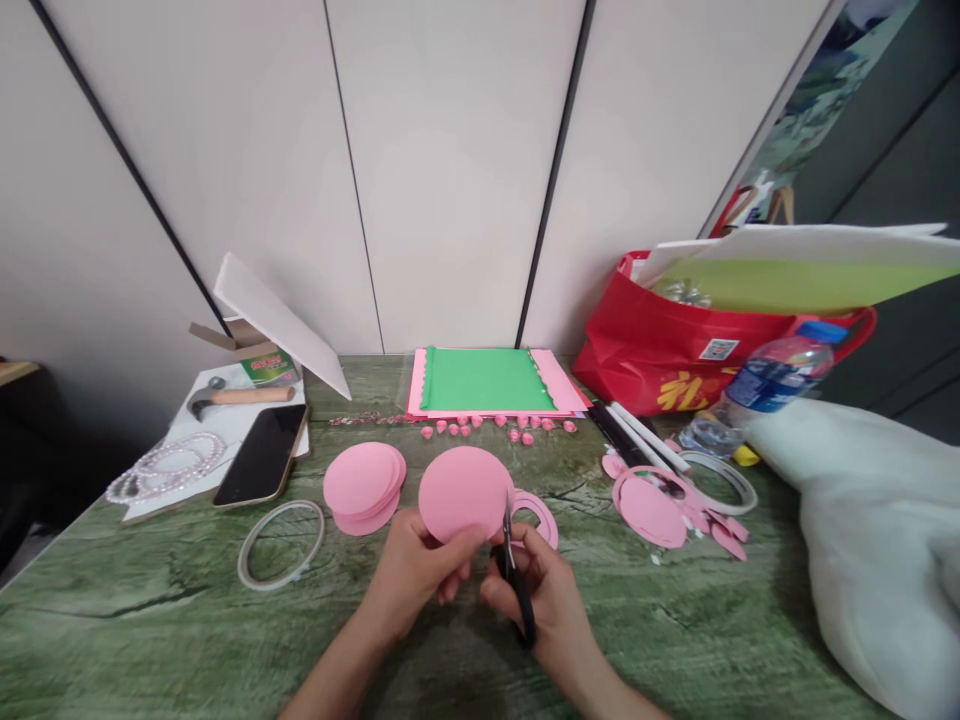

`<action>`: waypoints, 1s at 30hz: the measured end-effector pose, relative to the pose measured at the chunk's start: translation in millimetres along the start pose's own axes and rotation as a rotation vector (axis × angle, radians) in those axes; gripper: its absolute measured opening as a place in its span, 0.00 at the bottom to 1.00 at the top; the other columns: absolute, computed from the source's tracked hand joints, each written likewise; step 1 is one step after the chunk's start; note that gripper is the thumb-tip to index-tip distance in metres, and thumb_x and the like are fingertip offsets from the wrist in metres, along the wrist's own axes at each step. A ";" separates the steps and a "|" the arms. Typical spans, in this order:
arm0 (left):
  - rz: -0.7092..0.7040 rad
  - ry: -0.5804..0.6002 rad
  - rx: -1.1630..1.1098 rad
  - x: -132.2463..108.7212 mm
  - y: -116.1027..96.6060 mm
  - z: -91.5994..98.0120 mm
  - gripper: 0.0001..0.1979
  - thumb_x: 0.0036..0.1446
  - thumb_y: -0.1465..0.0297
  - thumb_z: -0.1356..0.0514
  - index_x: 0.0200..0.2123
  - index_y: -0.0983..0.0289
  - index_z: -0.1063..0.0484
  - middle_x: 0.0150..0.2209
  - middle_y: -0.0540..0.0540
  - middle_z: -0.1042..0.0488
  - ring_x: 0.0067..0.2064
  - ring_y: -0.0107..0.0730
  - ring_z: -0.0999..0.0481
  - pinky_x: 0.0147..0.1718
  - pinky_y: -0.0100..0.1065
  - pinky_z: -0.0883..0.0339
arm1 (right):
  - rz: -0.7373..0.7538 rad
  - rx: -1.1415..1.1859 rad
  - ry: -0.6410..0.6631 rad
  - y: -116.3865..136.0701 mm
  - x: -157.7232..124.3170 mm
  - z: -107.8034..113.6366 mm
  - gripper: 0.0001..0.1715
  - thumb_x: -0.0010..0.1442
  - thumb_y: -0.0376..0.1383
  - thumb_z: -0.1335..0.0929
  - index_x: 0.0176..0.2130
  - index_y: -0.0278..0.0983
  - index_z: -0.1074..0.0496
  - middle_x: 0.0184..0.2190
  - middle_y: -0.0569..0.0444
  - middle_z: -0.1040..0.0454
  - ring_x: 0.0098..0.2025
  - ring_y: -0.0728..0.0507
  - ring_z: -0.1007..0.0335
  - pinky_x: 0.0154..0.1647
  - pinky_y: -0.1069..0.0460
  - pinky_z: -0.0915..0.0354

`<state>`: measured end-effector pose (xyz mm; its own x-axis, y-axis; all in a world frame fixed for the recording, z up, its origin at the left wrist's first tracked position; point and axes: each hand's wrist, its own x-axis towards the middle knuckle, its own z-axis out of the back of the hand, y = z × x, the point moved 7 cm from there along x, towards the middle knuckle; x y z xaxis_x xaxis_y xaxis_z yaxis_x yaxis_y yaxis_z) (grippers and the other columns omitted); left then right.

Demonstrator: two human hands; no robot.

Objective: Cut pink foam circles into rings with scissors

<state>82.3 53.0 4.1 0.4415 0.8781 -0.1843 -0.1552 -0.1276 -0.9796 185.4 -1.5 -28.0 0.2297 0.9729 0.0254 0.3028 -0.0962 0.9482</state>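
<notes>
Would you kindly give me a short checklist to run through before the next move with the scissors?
1. Pink disc gripped by the left hand: ok.
2. Scissors held in the right hand: ok.
3. Blades at the disc's right edge: ok.
4. Blades actually biting into the paper: cannot tell.
5. Disc stack apart from the scissors: ok, left of the held disc.
</notes>
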 end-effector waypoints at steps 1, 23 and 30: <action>0.002 0.007 0.012 -0.4 -0.5 -0.5 0.16 0.45 0.63 0.39 0.14 0.68 0.34 0.11 0.47 0.38 0.11 0.18 0.44 0.10 0.23 0.52 | 0.024 -0.001 -0.001 2.0 0.6 0.9 0.25 0.38 0.42 0.24 0.33 0.38 0.36 0.18 0.62 0.35 0.20 0.50 0.42 0.22 0.56 0.45; 0.005 0.108 0.064 -0.7 -6.1 -4.6 0.17 0.46 0.57 0.41 0.18 0.66 0.35 0.14 0.47 0.37 0.13 0.20 0.42 0.12 0.24 0.51 | 0.102 -0.021 -0.046 6.6 3.4 8.2 0.23 0.40 0.42 0.24 0.33 0.38 0.35 0.21 0.60 0.35 0.24 0.49 0.40 0.25 0.56 0.43; -0.232 -0.817 0.673 0.1 -44.2 128.3 0.22 0.46 0.58 0.43 0.40 0.68 0.31 0.33 0.59 0.28 0.32 0.39 0.28 0.33 0.37 0.34 | 0.104 -0.038 -0.120 5.4 8.2 13.5 0.21 0.39 0.40 0.24 0.30 0.39 0.36 0.22 0.60 0.35 0.25 0.48 0.39 0.27 0.55 0.39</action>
<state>-24.2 117.9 57.6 -0.1612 0.9219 0.3524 -0.7068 0.1414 -0.6931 201.4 3.2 -26.9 0.3679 0.9256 0.0885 0.2370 -0.1854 0.9537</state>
